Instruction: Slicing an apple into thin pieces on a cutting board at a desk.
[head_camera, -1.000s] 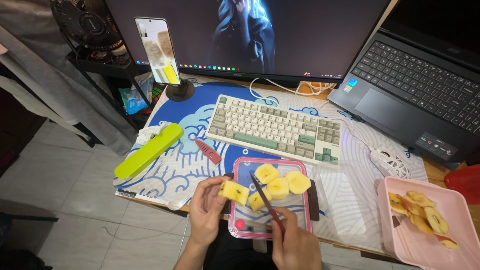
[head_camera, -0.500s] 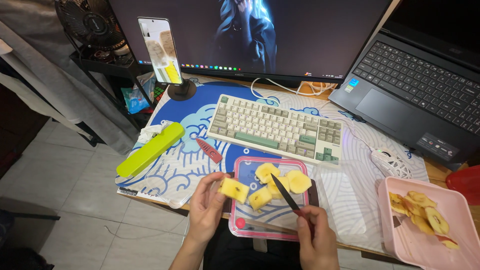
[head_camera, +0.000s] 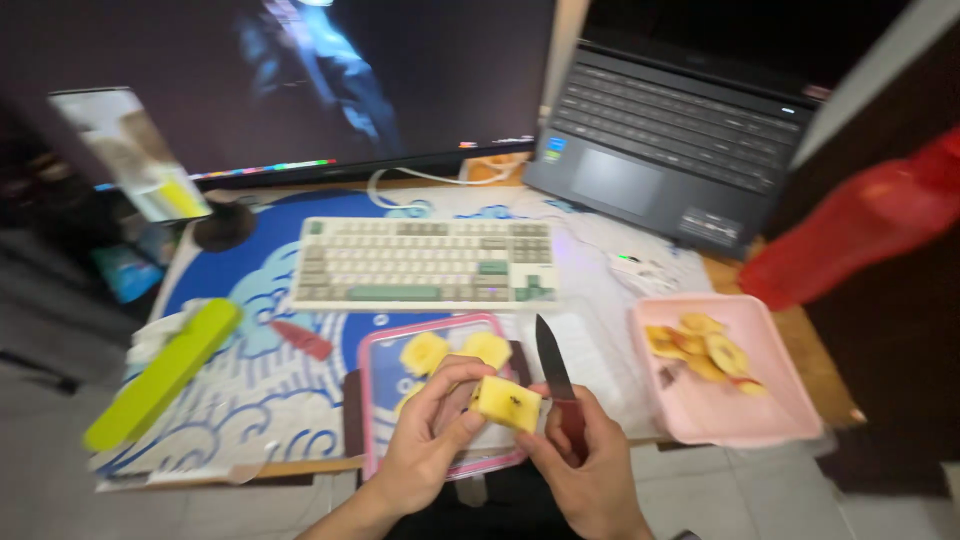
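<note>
Gripping a blocky, pale-yellow peeled apple chunk with dark seed specks, the left hand holds it above a pink-rimmed cutting board. Beside it, the right hand clasps one red-handled knife, its dark blade pointing away. Two more chunks lie on the board.

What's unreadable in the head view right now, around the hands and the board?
- Whole head view: motion blur, fine detail lost.
- Knife handle: hidden inside the right hand.
- Fruit piece: its underside covered by left hand fingers.
- Pink-rimmed cutting board: near edge and some pieces behind both hands.
- Red bottle: cut off by right edge.
- Phone screen: too smeared to tell.
</note>
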